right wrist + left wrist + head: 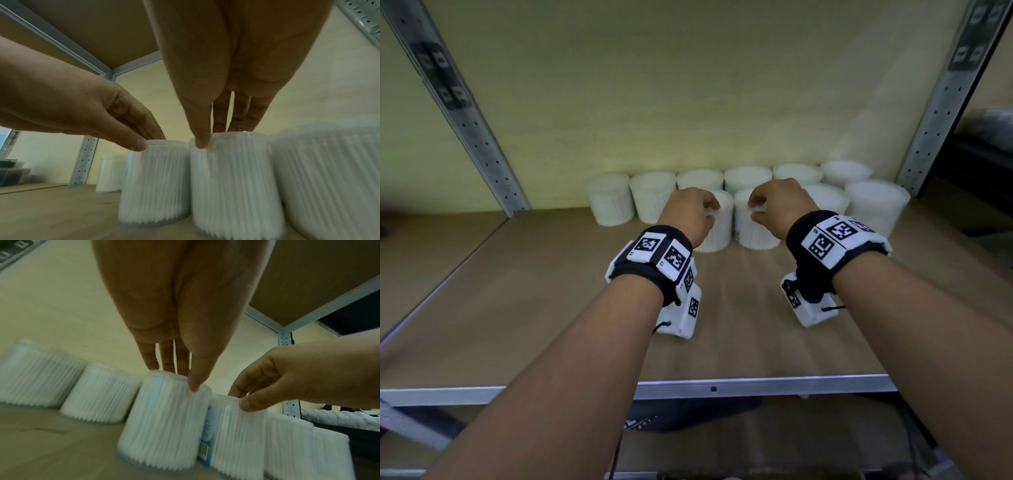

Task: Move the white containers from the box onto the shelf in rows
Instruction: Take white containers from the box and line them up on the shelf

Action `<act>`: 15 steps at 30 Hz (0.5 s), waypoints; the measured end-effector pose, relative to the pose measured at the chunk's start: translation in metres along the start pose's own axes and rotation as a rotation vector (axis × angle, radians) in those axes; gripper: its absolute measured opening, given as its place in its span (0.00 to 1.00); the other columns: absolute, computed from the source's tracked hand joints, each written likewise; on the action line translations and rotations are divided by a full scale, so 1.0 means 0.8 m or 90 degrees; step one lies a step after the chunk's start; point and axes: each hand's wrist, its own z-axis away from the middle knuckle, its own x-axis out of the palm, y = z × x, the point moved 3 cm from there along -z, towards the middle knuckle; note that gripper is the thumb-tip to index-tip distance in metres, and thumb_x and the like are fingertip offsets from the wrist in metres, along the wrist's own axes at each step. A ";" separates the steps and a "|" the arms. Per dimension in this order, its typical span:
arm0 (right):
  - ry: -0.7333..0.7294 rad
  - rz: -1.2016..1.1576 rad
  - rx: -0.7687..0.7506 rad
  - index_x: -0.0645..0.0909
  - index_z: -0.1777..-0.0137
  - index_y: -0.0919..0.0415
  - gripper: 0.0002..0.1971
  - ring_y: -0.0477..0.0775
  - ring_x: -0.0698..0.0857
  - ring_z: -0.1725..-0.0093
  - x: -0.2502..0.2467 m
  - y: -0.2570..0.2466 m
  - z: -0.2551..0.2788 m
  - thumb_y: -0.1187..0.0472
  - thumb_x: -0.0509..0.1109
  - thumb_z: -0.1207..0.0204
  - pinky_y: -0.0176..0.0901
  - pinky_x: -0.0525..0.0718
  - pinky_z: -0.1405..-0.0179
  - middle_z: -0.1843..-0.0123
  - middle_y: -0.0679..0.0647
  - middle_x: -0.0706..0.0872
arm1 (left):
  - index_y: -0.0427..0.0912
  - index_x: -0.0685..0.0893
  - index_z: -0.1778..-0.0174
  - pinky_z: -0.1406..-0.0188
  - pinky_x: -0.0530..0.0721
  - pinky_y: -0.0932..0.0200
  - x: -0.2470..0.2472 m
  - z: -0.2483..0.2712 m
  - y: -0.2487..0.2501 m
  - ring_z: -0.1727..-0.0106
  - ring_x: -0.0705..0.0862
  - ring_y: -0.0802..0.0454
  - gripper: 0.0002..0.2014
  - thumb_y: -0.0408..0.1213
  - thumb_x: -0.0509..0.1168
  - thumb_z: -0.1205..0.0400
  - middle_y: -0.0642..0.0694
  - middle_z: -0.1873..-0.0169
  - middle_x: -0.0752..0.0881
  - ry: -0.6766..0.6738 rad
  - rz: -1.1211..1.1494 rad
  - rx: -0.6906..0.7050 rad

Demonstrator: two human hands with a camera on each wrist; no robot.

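Nothing is reading clearly: the wristband tags (661,253) are showing only black-and-white square codes, and the blue label with a barcode (205,449) on one white container (232,439) is blurring.

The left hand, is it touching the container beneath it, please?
Touching. The left wrist view shows the left hand pinching the container at its top rim, thumb in front and fingertips behind.

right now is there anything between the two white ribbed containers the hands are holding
Nothing but a narrow gap: the left hand's white ribbed container and the right hand's white ribbed container stand side by side on the wooden shelf, clearest in the right wrist view.
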 end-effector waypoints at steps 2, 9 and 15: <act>0.000 0.004 0.000 0.84 0.37 0.60 0.14 0.59 0.81 0.34 0.001 0.001 -0.003 0.62 0.70 0.22 0.48 0.79 0.34 0.34 0.60 0.84 | 0.42 0.85 0.37 0.41 0.72 0.66 0.001 -0.002 -0.001 0.33 0.80 0.50 0.15 0.32 0.63 0.18 0.45 0.35 0.84 0.001 -0.004 0.003; -0.037 0.018 -0.003 0.78 0.29 0.62 0.21 0.58 0.78 0.29 -0.005 -0.005 0.007 0.58 0.69 0.21 0.47 0.77 0.30 0.29 0.59 0.81 | 0.41 0.79 0.30 0.33 0.74 0.61 -0.009 0.011 0.005 0.29 0.77 0.49 0.20 0.37 0.66 0.19 0.44 0.29 0.79 -0.058 0.005 0.001; -0.026 0.028 0.001 0.77 0.28 0.57 0.24 0.58 0.76 0.28 -0.015 -0.010 0.058 0.56 0.71 0.25 0.52 0.78 0.30 0.28 0.58 0.78 | 0.42 0.73 0.25 0.32 0.71 0.59 -0.031 0.062 0.012 0.27 0.74 0.48 0.26 0.42 0.67 0.19 0.44 0.27 0.72 -0.079 -0.023 0.012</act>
